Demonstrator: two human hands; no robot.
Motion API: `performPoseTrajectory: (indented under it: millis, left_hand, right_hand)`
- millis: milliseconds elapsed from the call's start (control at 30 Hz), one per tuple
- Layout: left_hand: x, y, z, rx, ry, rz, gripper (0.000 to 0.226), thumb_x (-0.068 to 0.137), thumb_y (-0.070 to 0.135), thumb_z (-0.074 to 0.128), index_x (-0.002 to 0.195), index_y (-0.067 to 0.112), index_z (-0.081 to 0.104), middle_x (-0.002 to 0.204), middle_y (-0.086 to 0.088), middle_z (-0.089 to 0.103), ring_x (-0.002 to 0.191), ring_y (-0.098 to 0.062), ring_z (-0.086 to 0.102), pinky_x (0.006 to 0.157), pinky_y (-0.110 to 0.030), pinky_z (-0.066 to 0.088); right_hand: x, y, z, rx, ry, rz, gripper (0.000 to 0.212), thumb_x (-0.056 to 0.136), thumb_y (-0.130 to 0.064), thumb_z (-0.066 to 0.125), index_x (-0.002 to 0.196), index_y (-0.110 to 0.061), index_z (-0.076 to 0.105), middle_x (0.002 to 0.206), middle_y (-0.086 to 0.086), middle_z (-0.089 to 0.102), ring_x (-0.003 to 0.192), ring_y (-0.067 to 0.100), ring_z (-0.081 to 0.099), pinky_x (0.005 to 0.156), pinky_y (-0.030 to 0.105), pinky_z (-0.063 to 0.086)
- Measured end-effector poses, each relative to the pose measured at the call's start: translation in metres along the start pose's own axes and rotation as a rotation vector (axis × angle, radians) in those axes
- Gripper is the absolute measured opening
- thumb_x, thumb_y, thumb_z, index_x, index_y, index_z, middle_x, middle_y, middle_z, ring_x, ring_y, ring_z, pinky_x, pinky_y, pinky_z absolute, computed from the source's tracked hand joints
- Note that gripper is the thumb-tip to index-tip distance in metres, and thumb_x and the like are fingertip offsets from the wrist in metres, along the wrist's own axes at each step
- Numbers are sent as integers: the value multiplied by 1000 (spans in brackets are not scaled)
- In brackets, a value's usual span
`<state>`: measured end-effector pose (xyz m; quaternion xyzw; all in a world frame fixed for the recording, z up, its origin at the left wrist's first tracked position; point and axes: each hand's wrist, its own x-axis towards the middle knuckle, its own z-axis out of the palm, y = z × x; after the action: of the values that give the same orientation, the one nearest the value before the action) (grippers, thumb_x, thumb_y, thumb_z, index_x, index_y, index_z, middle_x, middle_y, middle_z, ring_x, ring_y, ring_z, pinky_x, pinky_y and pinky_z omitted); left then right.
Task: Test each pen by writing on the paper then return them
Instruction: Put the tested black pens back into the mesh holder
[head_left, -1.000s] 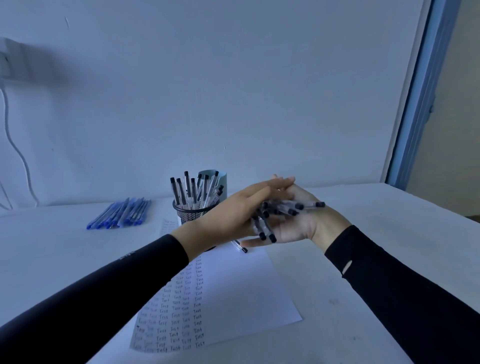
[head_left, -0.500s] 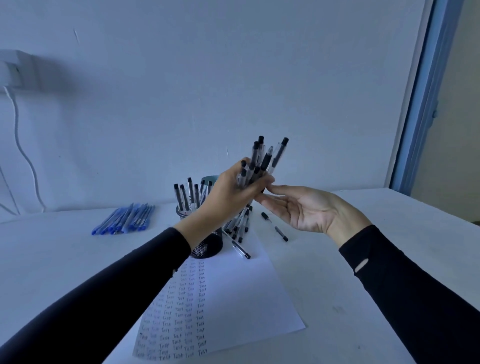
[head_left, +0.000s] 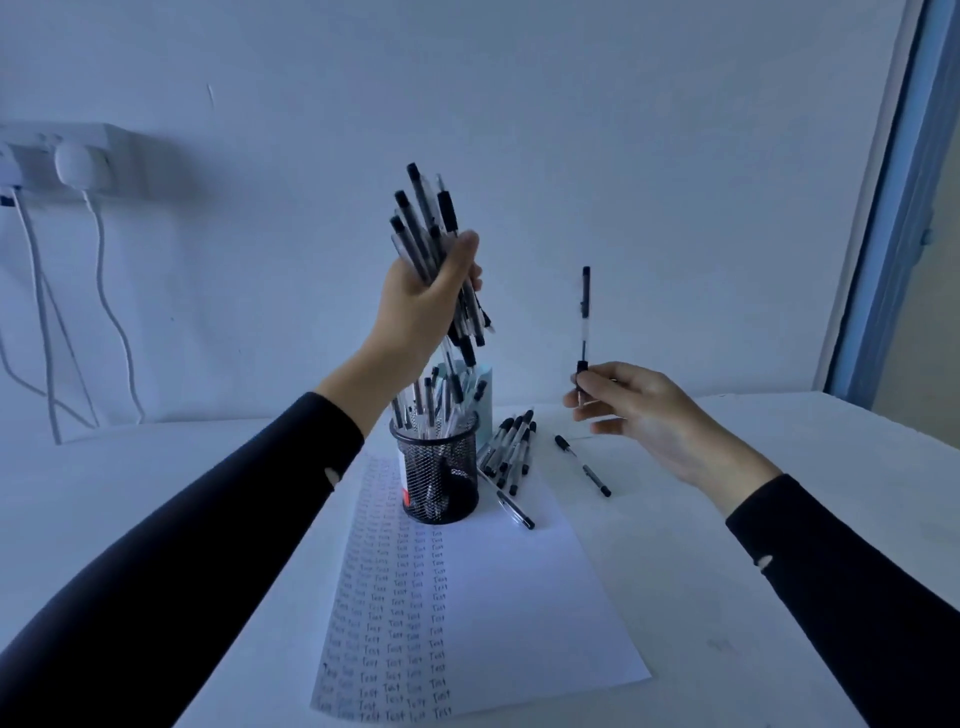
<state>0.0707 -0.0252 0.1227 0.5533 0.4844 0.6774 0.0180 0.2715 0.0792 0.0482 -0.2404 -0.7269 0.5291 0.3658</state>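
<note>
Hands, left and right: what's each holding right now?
Left hand: grips a pen bundle.
Right hand: fingers pinch a single pen, upright.

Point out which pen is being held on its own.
The upright pen pinched by the right hand; the left hand grips a whole bundle, others stand in the mesh holder.

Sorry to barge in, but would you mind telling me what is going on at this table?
A person is working through a batch of pens. The left hand grips a bundle of pens raised above the mesh holder, which has more pens in it. The right hand pinches a single pen upright by its lower end. Loose pens lie beside the holder, and the paper carries rows of "Test".
</note>
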Motion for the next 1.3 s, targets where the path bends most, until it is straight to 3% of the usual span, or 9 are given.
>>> performPoseTrajectory:
  millis: [167,300,500,700,800,900,1033,1167,1300]
  left_hand:
    - [-9,-14,-14,69,11,-26,27,100,29,53,79,15,63,72,2,62,62,-1,58,61,-16,46]
    - [-19,-23,-21,-2,44,-109,23,98,28,56,83,13,64,73,1,63,61,-2,58,59,-19,49]
    - [-27,-32,-38,-78,-23,-235,29,77,39,72,92,15,69,74,3,70,74,-14,67,68,-34,54]
    - [-31,-34,-43,36,-125,-155,29,78,36,73,93,11,71,82,-9,74,80,-26,71,76,-38,58]
    - [-35,-38,-42,66,-131,-149,34,77,37,74,92,6,72,83,-12,74,79,-33,69,71,-41,56]
    - [-36,-40,-45,66,-237,-247,36,75,31,78,97,4,70,87,-12,74,78,-22,71,67,-29,55]
    - [-37,-45,-49,50,-360,-337,35,77,20,80,107,7,68,92,-15,73,85,-21,71,77,-25,57]
    - [-37,-49,-49,31,-339,-345,34,79,22,78,110,12,69,94,-13,74,91,-23,71,81,-25,56]
    - [-37,-52,-49,28,-359,-309,33,80,21,77,109,8,67,92,-9,75,89,-21,72,83,-28,56]
  right_hand:
    - [-2,0,16,-20,-57,19,16,99,-19,56,112,-14,62,96,6,76,83,16,69,78,33,53]
    - [-4,0,25,-49,-61,28,14,100,-13,45,97,-10,58,87,5,74,85,17,68,84,35,54]
    - [4,-20,46,-58,-20,-90,24,101,-23,46,78,-16,43,59,-9,36,56,11,36,66,30,43]
    - [24,-52,70,-136,-78,-212,28,105,-27,40,107,-17,66,64,-8,49,56,5,48,65,20,51]
    - [33,-59,80,-145,-54,-226,24,104,-23,46,114,-22,68,56,-21,50,51,-5,47,63,14,38]
    - [34,-57,88,-175,-26,-245,20,99,-22,54,113,-26,68,50,-17,39,44,0,40,62,19,36]
    - [37,-48,98,-142,-43,-166,19,91,-36,66,106,-23,69,67,-15,61,62,-1,59,76,20,48]
    - [45,-40,105,-128,9,-147,27,89,-40,68,105,-19,62,80,-13,54,74,2,52,68,20,38]
    - [50,-32,101,-159,-3,-5,40,93,-51,58,123,-24,54,109,-5,56,95,10,53,86,29,43]
